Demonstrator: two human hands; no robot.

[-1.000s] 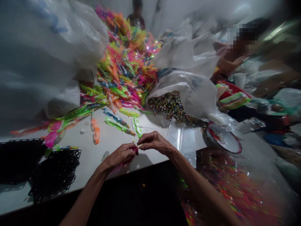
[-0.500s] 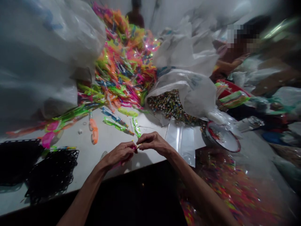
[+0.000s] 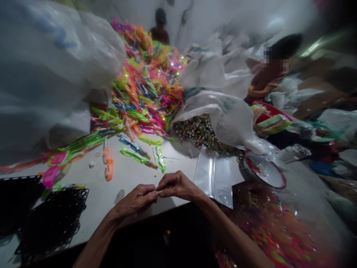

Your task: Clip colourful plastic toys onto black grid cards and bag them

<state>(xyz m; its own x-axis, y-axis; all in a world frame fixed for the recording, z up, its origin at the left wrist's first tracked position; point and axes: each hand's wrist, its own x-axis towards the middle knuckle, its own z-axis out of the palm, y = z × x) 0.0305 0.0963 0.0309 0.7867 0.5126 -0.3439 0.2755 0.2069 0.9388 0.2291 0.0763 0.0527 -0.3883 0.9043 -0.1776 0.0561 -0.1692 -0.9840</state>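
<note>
Over the front of the white table (image 3: 92,201), my left hand (image 3: 141,197) and my right hand (image 3: 177,185) meet fingertip to fingertip. Both are closed in a pinch around something small, of which only a pale speck shows. Just beyond them lie a bright green plastic piece (image 3: 160,158), another green piece (image 3: 136,155) and a blue one (image 3: 134,144). A tiny yellow bit (image 3: 155,175) rests near my right fingers. Left of my hands are an orange plastic piece (image 3: 109,162) and a small clear piece (image 3: 119,195).
A heap of neon plastic pieces (image 3: 147,82) rises behind. An open white sack (image 3: 231,119) spills small patterned cylinders (image 3: 199,128). Clear plastic sleeves (image 3: 212,178), a red-rimmed bowl (image 3: 279,175) and black mesh pieces (image 3: 52,219) flank my hands. Two people (image 3: 160,31) are farther back.
The pink thing seen in my left hand and the pale tip in my right fingers are now mostly hidden. My hands sit slightly lower in view, as the whole scene has shifted down.
</note>
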